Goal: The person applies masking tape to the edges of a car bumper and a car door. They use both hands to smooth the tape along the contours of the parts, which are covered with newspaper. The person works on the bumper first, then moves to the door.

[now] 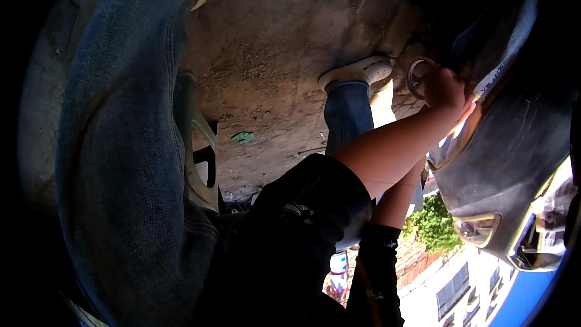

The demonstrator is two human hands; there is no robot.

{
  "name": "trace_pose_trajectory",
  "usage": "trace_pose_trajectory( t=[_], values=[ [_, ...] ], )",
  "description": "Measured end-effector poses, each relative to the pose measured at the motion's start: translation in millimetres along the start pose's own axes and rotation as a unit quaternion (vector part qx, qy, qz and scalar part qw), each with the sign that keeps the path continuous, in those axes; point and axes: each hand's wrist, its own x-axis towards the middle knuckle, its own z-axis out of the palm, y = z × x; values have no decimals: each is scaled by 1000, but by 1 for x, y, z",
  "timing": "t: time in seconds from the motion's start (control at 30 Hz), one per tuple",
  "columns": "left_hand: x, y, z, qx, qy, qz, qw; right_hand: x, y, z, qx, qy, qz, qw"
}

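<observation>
Beside the dark car (508, 163), at its upper left edge in your view, your left grip (446, 89) is curling tightly around one side of a tape roll (410, 77), showing almost no gap between its fingers. The tape roll is sitting just left of the car, with its round hole visible. Your right grip is hiding mostly behind your left forearm (387, 148); I cannot tell how far open it is or what it is holding. Some fingers (466, 114) are lying at the car's edge, but I cannot tell whose hand they belong to. A pale printed strip (492, 79) is running along the car's upper part, and a clear lamp (477, 230) is showing low on the car with a yellowish border. Left of the car, a pale clog (357, 71) is standing on the dirt ground (272, 79) below a blue trouser leg (348, 112). Farther left of the car, a green scrap (243, 138) is lying on the ground, and well apart from the car a large denim leg (121, 157) is filling your view.
</observation>
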Motion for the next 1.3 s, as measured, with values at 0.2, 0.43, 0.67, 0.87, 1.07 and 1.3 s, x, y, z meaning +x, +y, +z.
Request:
trace_pose_trajectory(
  t=[0.2,0.43,0.67,0.87,1.07,1.3],
  values=[
    [-8,2,14,-66,73,-19,995,-8,2,-6,6,-11,5,1000],
    [10,-9,24,-59,109,-23,992,-12,2,-7,13,-20,4,1000],
    [-3,-8,19,-136,52,-37,989,-15,6,-4,18,-24,11,1000],
    [-21,-17,22,309,150,265,901,-21,3,-7,29,-34,7,999],
    [-37,-17,26,304,139,333,881,-23,7,-5,18,-26,17,999],
    [-30,-14,18,275,123,351,886,-20,7,1,36,-35,12,999]
  ],
)
